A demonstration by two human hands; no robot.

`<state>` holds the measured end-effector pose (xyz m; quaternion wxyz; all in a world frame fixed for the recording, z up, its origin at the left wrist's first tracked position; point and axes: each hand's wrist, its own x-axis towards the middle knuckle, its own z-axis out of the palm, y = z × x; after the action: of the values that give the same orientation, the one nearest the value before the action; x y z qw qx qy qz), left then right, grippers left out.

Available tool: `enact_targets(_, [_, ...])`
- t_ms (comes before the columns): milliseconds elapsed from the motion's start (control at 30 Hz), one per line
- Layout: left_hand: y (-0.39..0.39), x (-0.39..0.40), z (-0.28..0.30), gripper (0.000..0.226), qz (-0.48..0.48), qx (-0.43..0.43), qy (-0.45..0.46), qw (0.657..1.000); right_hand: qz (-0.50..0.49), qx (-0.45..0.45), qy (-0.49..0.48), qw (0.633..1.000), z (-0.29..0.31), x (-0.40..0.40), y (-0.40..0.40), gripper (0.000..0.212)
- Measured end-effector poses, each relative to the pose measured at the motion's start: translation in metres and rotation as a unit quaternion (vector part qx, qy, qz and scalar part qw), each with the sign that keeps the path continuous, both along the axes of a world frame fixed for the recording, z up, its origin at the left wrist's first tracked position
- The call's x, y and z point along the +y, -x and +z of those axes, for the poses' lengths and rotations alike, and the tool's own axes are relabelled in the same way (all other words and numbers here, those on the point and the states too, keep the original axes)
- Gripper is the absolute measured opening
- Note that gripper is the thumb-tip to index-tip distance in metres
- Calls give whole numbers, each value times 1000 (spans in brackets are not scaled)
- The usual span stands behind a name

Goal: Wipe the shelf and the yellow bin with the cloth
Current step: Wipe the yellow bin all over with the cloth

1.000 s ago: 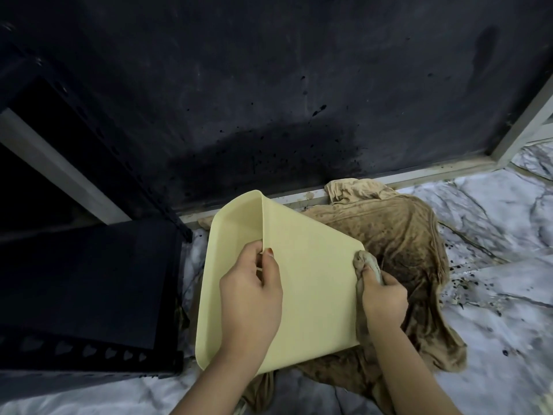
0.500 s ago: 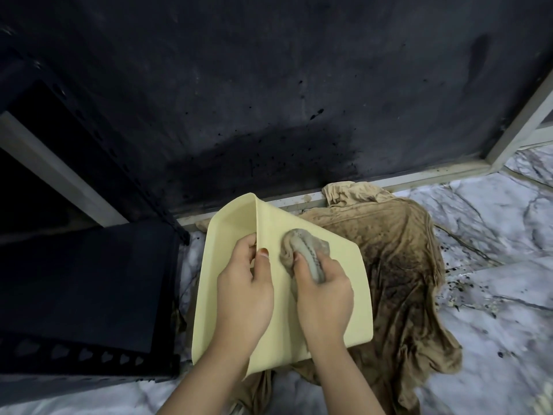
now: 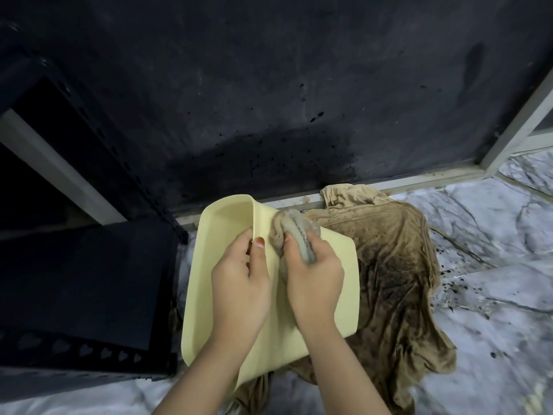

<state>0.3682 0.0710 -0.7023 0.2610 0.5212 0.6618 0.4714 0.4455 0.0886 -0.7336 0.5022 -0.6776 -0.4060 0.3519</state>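
The pale yellow bin (image 3: 338, 283) is tilted on its side low in the middle of the view, its opening facing left. My left hand (image 3: 239, 283) grips its upper rim, thumb on the outer wall. My right hand (image 3: 314, 274) is closed on a bunched grey-brown part of the cloth (image 3: 291, 232) and presses it against the bin's outer wall near the top corner. The rest of the brown, dirt-stained cloth (image 3: 395, 265) lies spread on the floor under and to the right of the bin. The black shelf (image 3: 80, 283) stands at the left.
A dark, speckled wall panel (image 3: 284, 100) with a wet patch fills the background, bordered by a grey metal frame (image 3: 419, 178). The marble floor (image 3: 493, 295) at right carries black specks of dirt.
My right hand has moved with the bunched cloth from the bin's right edge across its outer wall, up and left to the top corner. The left hand has kept its grip on the rim.
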Motion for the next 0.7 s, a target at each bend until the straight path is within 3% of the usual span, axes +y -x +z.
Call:
enact_targets(400, [9,-2,-11,22,-1,26,-12,1000,-51,36,95,994,-29,45,-47,38])
enact_targets(700, [3,0,-12,24,24,-21,-3,999,-140,84,177,971,-79,22,-75,39])
